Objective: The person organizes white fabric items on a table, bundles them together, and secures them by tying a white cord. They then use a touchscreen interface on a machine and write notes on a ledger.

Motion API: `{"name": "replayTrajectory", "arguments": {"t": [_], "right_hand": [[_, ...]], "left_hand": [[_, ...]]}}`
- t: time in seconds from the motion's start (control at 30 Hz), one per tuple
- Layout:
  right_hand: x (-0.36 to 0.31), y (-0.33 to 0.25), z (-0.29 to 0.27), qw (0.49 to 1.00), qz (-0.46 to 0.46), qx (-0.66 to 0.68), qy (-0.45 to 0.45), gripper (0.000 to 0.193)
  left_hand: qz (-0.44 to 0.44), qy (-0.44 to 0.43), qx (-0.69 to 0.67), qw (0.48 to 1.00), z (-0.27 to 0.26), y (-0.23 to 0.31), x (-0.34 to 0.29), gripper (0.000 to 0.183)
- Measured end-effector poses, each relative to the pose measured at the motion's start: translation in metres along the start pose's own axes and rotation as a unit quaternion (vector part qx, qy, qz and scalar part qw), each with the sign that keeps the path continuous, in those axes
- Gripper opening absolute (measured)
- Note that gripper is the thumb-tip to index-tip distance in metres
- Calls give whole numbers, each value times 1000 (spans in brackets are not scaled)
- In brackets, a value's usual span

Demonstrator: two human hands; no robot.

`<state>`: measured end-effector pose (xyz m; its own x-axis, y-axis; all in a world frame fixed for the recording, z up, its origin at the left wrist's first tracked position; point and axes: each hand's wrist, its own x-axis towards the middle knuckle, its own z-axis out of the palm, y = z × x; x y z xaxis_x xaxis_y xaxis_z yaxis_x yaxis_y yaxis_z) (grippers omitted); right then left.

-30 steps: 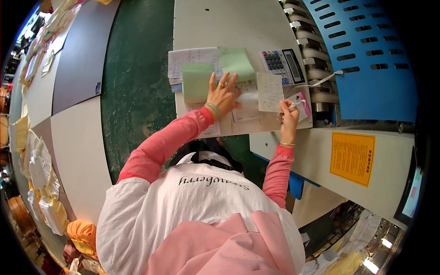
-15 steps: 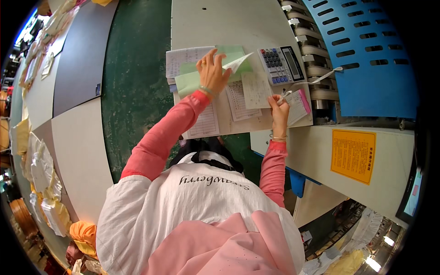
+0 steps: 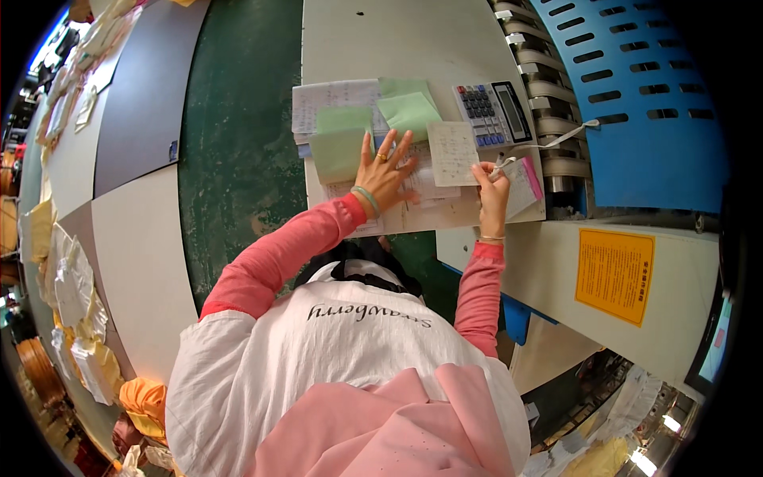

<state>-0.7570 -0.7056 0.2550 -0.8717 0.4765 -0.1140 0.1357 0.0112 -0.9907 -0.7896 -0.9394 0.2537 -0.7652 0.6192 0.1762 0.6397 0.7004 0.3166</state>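
My left hand (image 3: 385, 176) is open, fingers spread, over printed sheets and the near edge of the green papers (image 3: 338, 155). More green slips (image 3: 409, 111) lie flat just beyond it, beside white handwritten sheets (image 3: 322, 102). With thumb and fingers closed, my right hand (image 3: 493, 195) pinches a cream handwritten slip (image 3: 455, 155) at its lower right corner. A white cord (image 3: 556, 143) runs from the blue panel to these same fingers; what hangs at its end is too small to tell. Above the right hand sits a calculator (image 3: 489, 115).
Right of my right hand lies a pad with a pink edge (image 3: 524, 184). A blue slotted panel (image 3: 644, 119) and a row of rollers (image 3: 548, 103) border the table (image 3: 397, 40). An orange notice (image 3: 613, 274) is fixed to the pale surface at right. Garments (image 3: 75, 286) lie far left.
My left hand has let go of the green sheet, which now lies flat, and has moved toward me and slightly right. The cream slip in my right hand has shifted a little right.
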Motion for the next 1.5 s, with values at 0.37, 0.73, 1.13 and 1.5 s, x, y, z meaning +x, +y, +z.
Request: {"name": "replayTrajectory", "arguments": {"t": [0.37,0.73,1.13,1.5], "right_hand": [[-30,-25,-26,996,56,60,-16,14],[-4,7,-5,999,-1,-45,4,16],[6,-1,-1,999,-11,-37,9,14],[-21,-19,-24,996,54,39,-51,14]], "left_hand": [[-156,112,-82,978,-9,-29,61,31],[-52,267,-117,955,-11,-24,42,21],[-22,-42,-6,999,-7,6,6,74],[-183,160,-86,966,-9,-28,71,36]]}}
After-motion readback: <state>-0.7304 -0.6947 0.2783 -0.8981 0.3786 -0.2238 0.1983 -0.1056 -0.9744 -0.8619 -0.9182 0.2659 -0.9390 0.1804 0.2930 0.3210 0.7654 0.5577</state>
